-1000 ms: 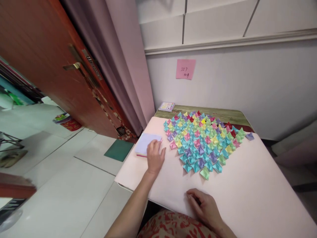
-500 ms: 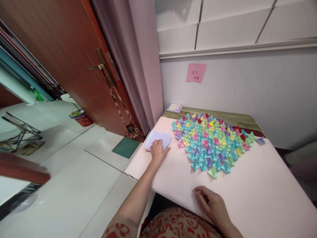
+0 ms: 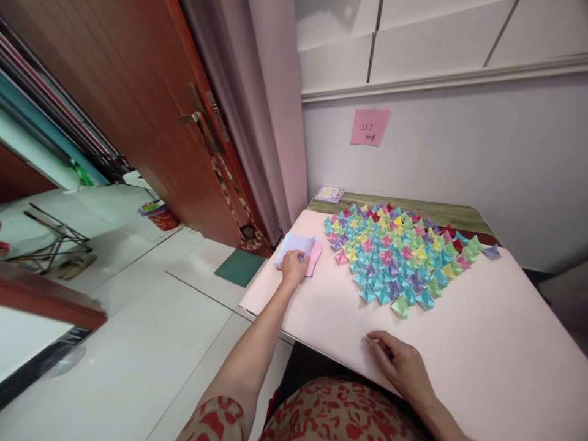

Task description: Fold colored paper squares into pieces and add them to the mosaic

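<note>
My left hand (image 3: pixel 294 267) rests on a small stack of square paper sheets (image 3: pixel 299 246) near the left edge of the pale pink tabletop (image 3: pixel 482 343); its fingers are curled onto the lilac top sheet, which is slid aside so a pink sheet shows beneath. My right hand (image 3: pixel 400 365) lies at the near table edge, fingers loosely bent, with nothing seen in it. To the right of the stack spreads a dense patch of folded paper pieces (image 3: pixel 395 254) in teal, green, pink, yellow and purple.
A pack of coloured paper (image 3: pixel 329 194) sits at the table's far left corner. A pink note (image 3: pixel 370 127) is stuck on the wall. A brown door (image 3: pixel 151 116) and curtain (image 3: pixel 261 104) stand left; white floor tiles and a green mat (image 3: pixel 241 267) lie below.
The view has swung left. My left hand has drawn its fingers together on the paper stack and shifted the top lilac sheet, uncovering a pink one. My right hand stays put.
</note>
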Demonstrator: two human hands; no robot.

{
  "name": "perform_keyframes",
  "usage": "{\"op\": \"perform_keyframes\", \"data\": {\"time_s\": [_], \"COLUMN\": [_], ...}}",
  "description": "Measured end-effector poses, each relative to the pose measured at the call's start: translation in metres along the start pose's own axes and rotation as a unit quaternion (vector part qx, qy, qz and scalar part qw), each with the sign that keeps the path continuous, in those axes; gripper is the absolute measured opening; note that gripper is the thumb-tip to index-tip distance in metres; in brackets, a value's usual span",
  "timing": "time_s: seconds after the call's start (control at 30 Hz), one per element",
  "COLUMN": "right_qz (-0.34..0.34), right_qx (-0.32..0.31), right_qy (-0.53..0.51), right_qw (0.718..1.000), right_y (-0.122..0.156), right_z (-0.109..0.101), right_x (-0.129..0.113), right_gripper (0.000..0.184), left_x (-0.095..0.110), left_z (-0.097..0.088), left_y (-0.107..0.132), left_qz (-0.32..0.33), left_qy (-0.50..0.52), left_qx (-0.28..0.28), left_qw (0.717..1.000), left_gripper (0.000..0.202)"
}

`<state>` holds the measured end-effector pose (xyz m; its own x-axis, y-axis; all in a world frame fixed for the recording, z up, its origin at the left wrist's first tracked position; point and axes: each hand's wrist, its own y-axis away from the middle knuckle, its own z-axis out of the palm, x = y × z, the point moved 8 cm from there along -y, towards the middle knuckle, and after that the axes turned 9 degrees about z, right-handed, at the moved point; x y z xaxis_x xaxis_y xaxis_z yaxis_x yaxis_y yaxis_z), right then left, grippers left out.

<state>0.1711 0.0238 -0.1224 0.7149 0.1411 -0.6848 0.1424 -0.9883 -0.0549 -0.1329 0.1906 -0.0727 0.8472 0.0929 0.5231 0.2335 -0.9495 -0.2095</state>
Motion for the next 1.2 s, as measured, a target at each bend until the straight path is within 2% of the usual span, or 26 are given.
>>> {"op": "perform_keyframes", "data": {"time_s": [0.1,0.17,0.23,0.33,0.4,0.47,0.5,0.53,0.6,0.7,0.77,0.83,0.9,0.93,0.97,1.03,1.1,1.13,1.2], "right_qz": [0.002,0.001,0.006,0.044,0.097,0.136,0.138,0.133,0.132,0.179,0.200,0.212,0.218,0.217,0.213,0.202,0.190,0.186,0.184], "right_qx": [0.000,0.003,0.005,-0.008,-0.037,-0.087,-0.102,-0.116,-0.104,-0.053,-0.015,0.024,0.042,0.039,0.028,0.004,-0.017,-0.029,-0.057], "right_qy": [-0.005,-0.015,-0.040,-0.135,-0.257,-0.418,-0.485,-0.532,-0.574,-0.579,-0.585,-0.594,-0.593,-0.589,-0.582,-0.562,-0.541,-0.536,-0.545], "right_qw": [1.000,1.000,0.999,0.990,0.961,0.894,0.858,0.829,0.802,0.794,0.786,0.776,0.774,0.778,0.784,0.802,0.820,0.823,0.816], "right_y": [0.000,0.001,0.003,0.001,-0.006,-0.015,-0.021,-0.028,-0.041,-0.051,-0.052,-0.048,-0.044,-0.042,-0.040,-0.039,-0.038,-0.038,-0.038], "right_z": [0.000,0.000,0.000,-0.003,-0.007,-0.013,-0.020,-0.028,-0.047,-0.063,-0.069,-0.074,-0.076,-0.077,-0.077,-0.076,-0.074,-0.072,-0.069], "right_x": [0.001,0.002,0.004,0.005,0.000,-0.015,-0.025,-0.035,-0.045,-0.035,-0.023,-0.014,-0.010,-0.011,-0.014,-0.020,-0.026,-0.028,-0.032], "right_gripper": [0.030,0.030,0.029,0.032,0.039,0.054,0.064,0.074,0.080,0.055,0.047,0.047,0.045,0.044,0.043,0.042,0.043,0.045,0.049], "left_x": [0.002,0.010,0.028,0.073,0.111,0.156,0.169,0.177,0.182,0.175,0.167,0.156,0.138,0.129,0.123,0.125,0.137,0.141,0.144], "left_z": [-0.015,-0.033,-0.053,-0.072,-0.070,-0.059,-0.055,-0.051,-0.043,-0.031,-0.028,-0.029,-0.026,-0.019,-0.009,0.012,0.020,0.021,0.022], "left_y": [-0.007,-0.010,-0.008,0.018,0.049,0.093,0.114,0.130,0.152,0.165,0.165,0.154,0.138,0.132,0.129,0.136,0.145,0.148,0.153], "left_qz": [-0.001,0.011,0.045,0.142,0.236,0.414,0.467,0.502,0.532,0.538,0.517,0.438,0.284,0.188,0.093,-0.052,-0.108,-0.117,-0.132], "left_qy": [-0.003,-0.004,-0.001,0.011,0.026,0.038,0.045,0.054,0.073,0.102,0.130,0.187,0.299,0.369,0.442,0.559,0.626,0.647,0.670], "left_qx": [0.018,0.040,0.069,0.087,0.056,0.005,-0.002,-0.011,-0.021,-0.044,-0.045,-0.029,-0.036,-0.063,-0.106,-0.204,-0.261,-0.267,-0.267], "left_qw": [1.000,0.999,0.997,0.986,0.970,0.910,0.883,0.863,0.844,0.836,0.845,0.879,0.910,0.908,0.886,0.802,0.727,0.704,0.680], "left_gripper": [0.018,0.022,0.025,0.023,0.019,0.026,0.029,0.030,0.033,0.037,0.037,0.037,0.046,0.053,0.058,0.066,0.062,0.058,0.053]}}
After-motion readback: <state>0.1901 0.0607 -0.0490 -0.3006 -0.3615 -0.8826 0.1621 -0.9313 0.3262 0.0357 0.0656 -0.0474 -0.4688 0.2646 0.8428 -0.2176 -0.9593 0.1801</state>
